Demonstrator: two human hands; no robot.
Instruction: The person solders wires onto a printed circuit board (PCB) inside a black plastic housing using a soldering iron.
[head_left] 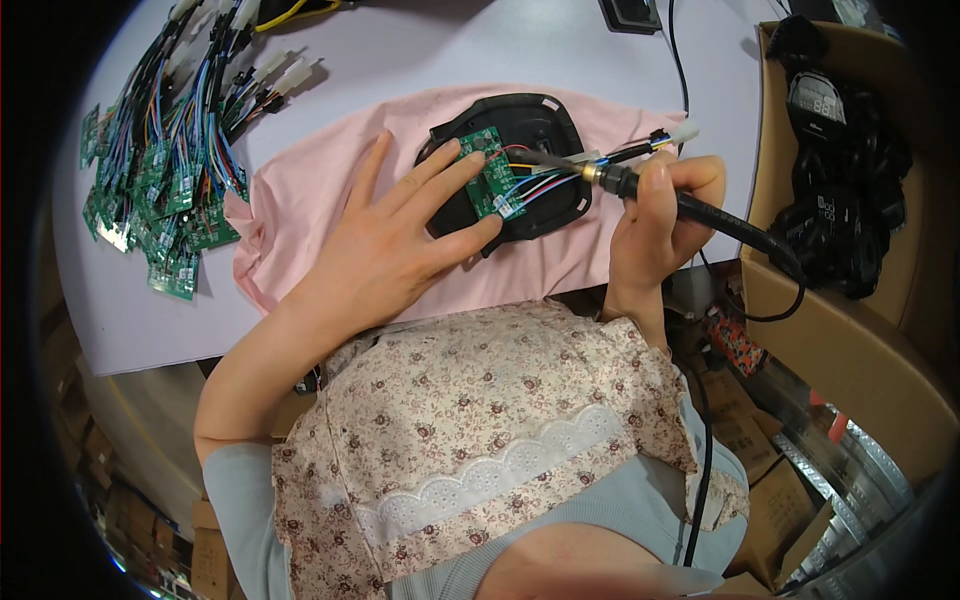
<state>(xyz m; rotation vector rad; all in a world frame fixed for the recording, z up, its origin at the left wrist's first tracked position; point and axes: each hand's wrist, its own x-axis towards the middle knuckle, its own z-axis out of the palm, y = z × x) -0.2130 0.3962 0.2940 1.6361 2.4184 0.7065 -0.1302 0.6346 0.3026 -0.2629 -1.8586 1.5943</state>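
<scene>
Your tabletop stretches out in front of you, pale and bare along much of its far edge. Just beside its right edge stands an open cardboard box with black display units heaped inside. A pink cloth lies spread along the middle of the near edge. Toward the far left corner, a pile of wired boards has its green ends nearest you.

Your left hand is spread open, palm down, its fingertips and thumb resting on the work without gripping it. Your right hand is closed around the soldering iron's handle. Under your left fingers a black casing lies on the cloth, near the middle of the tabletop. The soldering iron points left over it; you cannot tell whether its tip touches anything. The green board lies over the casing, with coloured wires running right from it. Just beyond your right hand sits a small white plug.
</scene>
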